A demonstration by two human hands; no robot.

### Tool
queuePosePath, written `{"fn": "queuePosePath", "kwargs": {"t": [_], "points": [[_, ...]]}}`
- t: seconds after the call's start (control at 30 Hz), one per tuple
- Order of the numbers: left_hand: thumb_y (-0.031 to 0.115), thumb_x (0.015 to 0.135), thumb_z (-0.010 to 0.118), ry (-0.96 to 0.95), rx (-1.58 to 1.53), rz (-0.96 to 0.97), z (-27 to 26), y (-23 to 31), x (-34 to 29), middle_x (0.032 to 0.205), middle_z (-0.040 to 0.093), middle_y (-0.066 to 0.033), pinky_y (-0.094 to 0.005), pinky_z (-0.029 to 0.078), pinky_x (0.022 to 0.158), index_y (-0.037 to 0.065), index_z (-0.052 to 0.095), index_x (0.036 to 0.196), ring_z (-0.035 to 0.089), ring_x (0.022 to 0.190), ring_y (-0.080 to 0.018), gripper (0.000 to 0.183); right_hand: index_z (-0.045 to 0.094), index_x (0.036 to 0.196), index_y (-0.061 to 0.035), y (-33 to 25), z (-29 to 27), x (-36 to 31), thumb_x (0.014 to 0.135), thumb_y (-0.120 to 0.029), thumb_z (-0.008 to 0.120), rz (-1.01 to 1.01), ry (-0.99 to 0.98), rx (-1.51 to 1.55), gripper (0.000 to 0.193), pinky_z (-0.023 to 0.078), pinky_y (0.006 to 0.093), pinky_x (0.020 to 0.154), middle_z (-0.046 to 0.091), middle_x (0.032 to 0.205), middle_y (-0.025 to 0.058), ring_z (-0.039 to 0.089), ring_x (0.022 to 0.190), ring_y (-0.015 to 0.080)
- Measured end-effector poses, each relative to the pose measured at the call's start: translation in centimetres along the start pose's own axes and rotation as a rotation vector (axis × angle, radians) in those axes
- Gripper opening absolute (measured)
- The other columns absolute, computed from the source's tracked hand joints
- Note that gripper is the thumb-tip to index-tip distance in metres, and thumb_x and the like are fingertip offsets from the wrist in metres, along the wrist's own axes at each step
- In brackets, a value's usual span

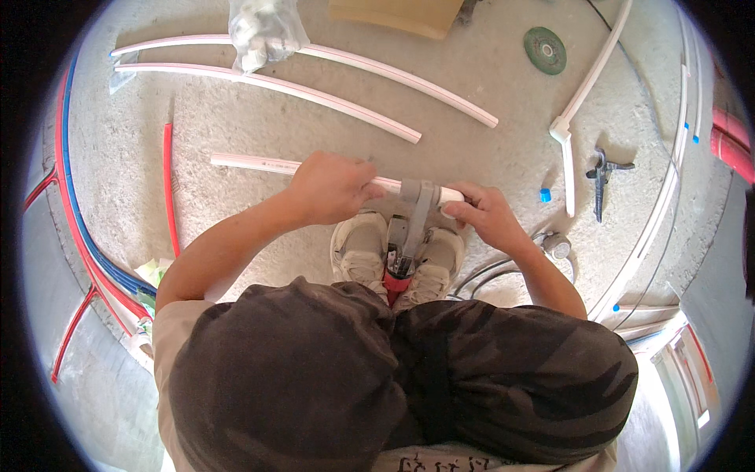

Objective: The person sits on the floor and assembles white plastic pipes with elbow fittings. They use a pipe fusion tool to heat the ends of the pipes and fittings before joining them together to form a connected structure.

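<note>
A white pipe (pixel 255 164) lies crosswise at the centre of the frame, its free end pointing left and its other end meeting the grey head (pixel 421 197) of a tool with a red body (pixel 398 282). The left hand (pixel 334 189) has its grip closed around the pipe, just left of the grey head. The right hand (pixel 494 220) pinches a white fitting (pixel 452 197) between thumb and fingers, close against the head's right side; the exact contact there is too small to tell. The tool stands between two light shoes (pixel 358 250), below the pipe, and dark trousers (pixel 283 377) fill the lower middle of the frame. Just right of the shoes, dark cable (pixel 491 272) curls near a round metal piece (pixel 557 247). Farther right on the concrete floor (pixel 480 153) lie a blue cap (pixel 545 195), a black-and-grey hand tool (pixel 601 177) and, running up to the top edge, a pipe joined at a white elbow (pixel 559 128). At upper right rests a green disc (pixel 538 57), and at the top edge, brown cardboard (pixel 393 12). Two more white pipes (pixel 409 81) slant across the upper left, with a clear plastic bag (pixel 289 31) of white pieces over them. A red tube (pixel 168 189) lies at left.
</note>
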State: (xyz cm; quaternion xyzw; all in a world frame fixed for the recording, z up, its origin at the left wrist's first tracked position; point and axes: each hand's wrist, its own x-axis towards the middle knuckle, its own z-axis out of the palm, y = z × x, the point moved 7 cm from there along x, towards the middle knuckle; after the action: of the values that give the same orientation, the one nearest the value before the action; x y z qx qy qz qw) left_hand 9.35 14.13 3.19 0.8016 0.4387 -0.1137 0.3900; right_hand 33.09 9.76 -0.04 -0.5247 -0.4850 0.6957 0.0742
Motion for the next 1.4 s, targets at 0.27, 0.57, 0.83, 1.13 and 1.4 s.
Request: {"fn": "queuePosePath", "kwargs": {"t": [0.27, 0.57, 0.83, 1.13, 1.4], "points": [[0.043, 0.096, 0.062, -0.038, -0.076, 0.028, -0.1, -0.8, 0.6, 0.083, 0.067, -0.0172, -0.0491, 0.05, 0.07, 0.005, 0.066, 0.088, 0.066, 0.082, -0.038, 0.039, 0.07, 0.114, 0.0019, -0.1, -0.1, -0.4, 0.095, -0.029, 0.07, 0.019, 0.001, -0.009, 0.036, 0.051, 0.027, 0.068, 0.067, 0.081, 0.0024, 0.061, 0.073, 0.0096], [0.034, 0.092, 0.069, 0.113, -0.143, -0.09, -6.5, -2.7, -3.4, 0.075, 0.062, -0.0144, -0.0426, 0.046, 0.062, 0.003, 0.066, 0.089, 0.061, 0.069, -0.0356, 0.031, 0.069, 0.11, 0.0011, 1.1, -0.4, -0.6, 0.097, -0.026, 0.067, -0.009, 0.031, 0.248, 0.03, 0.05, 0.0262, 0.064, 0.066, 0.08, 0.0039, 0.06, 0.068, 0.0104], [0.029, 0.09, 0.072, 0.229, -0.084, 0.159, -7.4, 4.1, -3.0, 0.074, 0.058, -0.0124, -0.0434, 0.044, 0.059, 0.004, 0.063, 0.093, 0.059, 0.066, -0.0357, 0.026, 0.069, 0.106, -0.0014, 5.2, -4.3, -3.8, 0.099, -0.033, 0.066, 0.131, 0.136, 0.348, 0.033, 0.044, 0.0229, 0.058, 0.064, 0.076, 0.0013, 0.057, 0.066, 0.0079], [0.026, 0.085, 0.075, 0.371, 0.116, 0.334, -11.3, 12.9, -3.2, 0.073, 0.053, -0.0104, -0.0431, 0.043, 0.055, 0.005, 0.061, 0.091, 0.055, 0.061, -0.033, 0.026, 0.057, 0.122, -0.001, -10.5, -2.1, -9.6, 0.096, -0.023, 0.068, -0.364, 0.276, -0.079, 0.036, 0.052, 0.0424, 0.077, 0.065, 0.101, 0.0186, 0.067, 0.087, 0.0359], [0.03, 0.084, 0.076, 0.493, 0.108, 0.431, -11.8, 13.6, -4.3, 0.071, 0.051, -0.0089, -0.0415, 0.043, 0.054, 0.005, 0.06, 0.087, 0.055, 0.06, -0.0303, 0.03, 0.053, 0.124, -0.0017, -11.7, -0.8, -9.8, 0.095, -0.024, 0.069, -0.464, 0.176, -0.176, 0.04, 0.051, 0.0464, 0.083, 0.062, 0.112, 0.0226, 0.064, 0.097, 0.0442]]}}
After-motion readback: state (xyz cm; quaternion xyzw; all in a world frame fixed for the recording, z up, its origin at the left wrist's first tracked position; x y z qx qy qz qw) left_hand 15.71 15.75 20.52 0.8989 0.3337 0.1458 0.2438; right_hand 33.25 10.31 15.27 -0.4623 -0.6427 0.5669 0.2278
